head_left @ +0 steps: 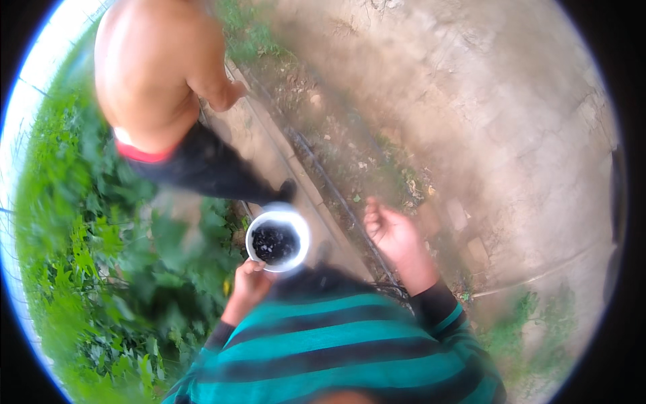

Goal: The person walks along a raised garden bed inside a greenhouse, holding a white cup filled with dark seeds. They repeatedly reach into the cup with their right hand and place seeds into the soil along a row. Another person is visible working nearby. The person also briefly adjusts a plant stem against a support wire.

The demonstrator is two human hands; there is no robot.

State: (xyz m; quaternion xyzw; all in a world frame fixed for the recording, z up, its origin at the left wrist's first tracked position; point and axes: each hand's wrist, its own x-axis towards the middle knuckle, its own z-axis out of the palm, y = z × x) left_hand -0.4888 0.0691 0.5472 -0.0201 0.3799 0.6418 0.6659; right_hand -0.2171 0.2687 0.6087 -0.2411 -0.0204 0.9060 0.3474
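Note:
My left hand [249, 281] is closed on the near edge of a round white bowl [304, 238], with the thumb at the rim. Inside the bowl lies a dark, nearly black mass [274, 242] with small pale glints; its kind cannot be made out. My right hand [392, 232] is held out to the right, apart from the bowl. Its fingers are loosely curled in, and nothing shows in them.
Ahead on the left, a bare-backed person [158, 74] in dark trousers walks on a narrow paved path [266, 135]. Leafy green plants [128, 289] crowd the left side. A dark hose or pipe [330, 182] runs along the path's right edge, beside bare earth and a pale wall-like surface [511, 135].

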